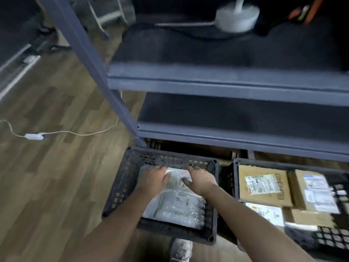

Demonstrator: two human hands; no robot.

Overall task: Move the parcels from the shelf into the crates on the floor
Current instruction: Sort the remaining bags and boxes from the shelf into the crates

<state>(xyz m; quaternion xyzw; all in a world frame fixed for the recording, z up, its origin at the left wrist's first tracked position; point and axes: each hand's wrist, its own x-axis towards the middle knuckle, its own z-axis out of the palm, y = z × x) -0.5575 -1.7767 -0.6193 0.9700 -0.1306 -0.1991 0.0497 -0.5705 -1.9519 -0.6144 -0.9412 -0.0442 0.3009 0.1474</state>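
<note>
In the head view the L hand (154, 179) & R hand (201, 181) lie flat, fingers (161, 169) spread, on the shiny bag parcel (179, 207) inside the black crate (120, 186) on the floor (56, 167) by the shelf (226, 84), prob. pressing it down so it sits snug.

Reaches forward and down with both bare forearms; holds left hand (153, 179) and right hand (200, 181) palm-down, fingers extended, close together.

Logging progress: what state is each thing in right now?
left hand: flat on the white parcel
right hand: flat on the same parcel
white parcel: lying in the left crate
left crate: on floor, open-topped
right crate: packed with cardboard parcels
</note>
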